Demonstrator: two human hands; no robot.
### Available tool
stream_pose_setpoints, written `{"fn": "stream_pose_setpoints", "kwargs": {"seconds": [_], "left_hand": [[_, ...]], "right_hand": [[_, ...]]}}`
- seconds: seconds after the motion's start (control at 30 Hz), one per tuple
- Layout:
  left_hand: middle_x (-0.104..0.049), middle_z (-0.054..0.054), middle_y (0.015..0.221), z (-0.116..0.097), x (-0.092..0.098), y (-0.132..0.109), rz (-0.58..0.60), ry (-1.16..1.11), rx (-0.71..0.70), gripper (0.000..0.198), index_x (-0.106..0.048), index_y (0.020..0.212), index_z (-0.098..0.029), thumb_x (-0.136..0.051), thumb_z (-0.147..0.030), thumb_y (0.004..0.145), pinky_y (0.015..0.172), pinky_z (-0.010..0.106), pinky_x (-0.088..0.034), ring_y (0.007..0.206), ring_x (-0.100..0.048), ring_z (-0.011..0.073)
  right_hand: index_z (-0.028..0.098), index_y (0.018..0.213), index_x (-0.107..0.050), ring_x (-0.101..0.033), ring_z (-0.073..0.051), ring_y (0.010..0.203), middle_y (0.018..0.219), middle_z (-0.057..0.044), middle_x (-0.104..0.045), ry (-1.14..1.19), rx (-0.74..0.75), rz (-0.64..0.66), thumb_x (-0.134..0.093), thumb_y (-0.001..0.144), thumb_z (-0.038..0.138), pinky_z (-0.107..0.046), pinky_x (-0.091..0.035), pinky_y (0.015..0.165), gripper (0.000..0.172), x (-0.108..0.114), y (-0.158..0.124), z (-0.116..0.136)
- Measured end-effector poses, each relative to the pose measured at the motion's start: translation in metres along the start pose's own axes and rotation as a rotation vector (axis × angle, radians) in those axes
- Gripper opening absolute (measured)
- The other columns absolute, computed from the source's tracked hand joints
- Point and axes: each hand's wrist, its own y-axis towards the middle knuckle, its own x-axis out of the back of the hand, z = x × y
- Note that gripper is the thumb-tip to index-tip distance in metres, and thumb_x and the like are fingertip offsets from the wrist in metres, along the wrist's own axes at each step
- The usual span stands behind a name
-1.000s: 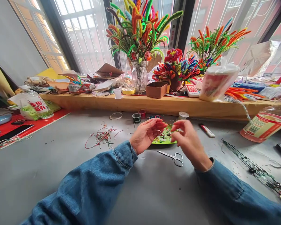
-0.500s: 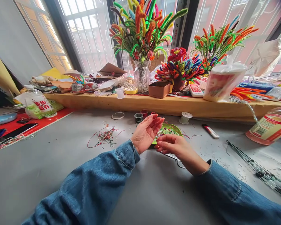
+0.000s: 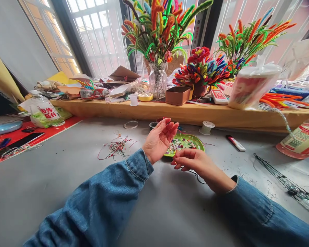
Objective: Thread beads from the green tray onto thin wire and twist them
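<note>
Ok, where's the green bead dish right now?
In the head view, the green dish sits near centre, just beyond the right hand and beside the left hand.

A lime-green round plastic dish [image 3: 198, 141] holds multicoloured beads [image 3: 180, 145] on the grey table [image 3: 67, 178]; blue denim sleeves [image 3: 105, 202]; a red mat [image 3: 28, 133].

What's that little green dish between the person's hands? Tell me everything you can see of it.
The green dish is small, shallow and round, bright lime, plastic by its look. It lies flat on the grey table, filled with tiny mixed-colour beads. The left hand covers its left edge, the right hand its near edge; whether either touches it cannot be told.
</note>
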Motion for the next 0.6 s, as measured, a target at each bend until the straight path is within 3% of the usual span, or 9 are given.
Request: {"fn": "stream_pose_setpoints", "kwargs": {"seconds": [0.33,0.6], "left_hand": [[-0.06,-0.001,0.065,-0.0054,-0.0031,-0.0022,-0.009,-0.025,0.024,0.016,-0.057,0.08,-0.016,-0.042,-0.017,0.081,0.074,0.022,-0.046,0.074,-0.06,0.0093],[-0.048,-0.005,0.058,-0.0097,-0.0039,-0.0063,0.056,-0.014,0.085,0.015,-0.056,0.084,-0.017,-0.041,-0.018,0.082,0.047,0.011,-0.04,0.048,-0.046,0.0013]], "right_hand": [[0.015,0.069,-0.057,-0.056,-0.011,0.068,0.078,-0.005,-0.064,0.015,0.018,0.046,-0.056,0.065,0.024,-0.022,-0.042,0.06,0.01,0.0053,0.0009,-0.0006],[0.015,0.086,-0.056,-0.055,-0.01,0.062,0.068,-0.003,-0.062,0.066,0.062,0.101,-0.048,0.069,0.019,-0.023,-0.042,0.06,0.02,0.0033,-0.0043,0.001]]}}
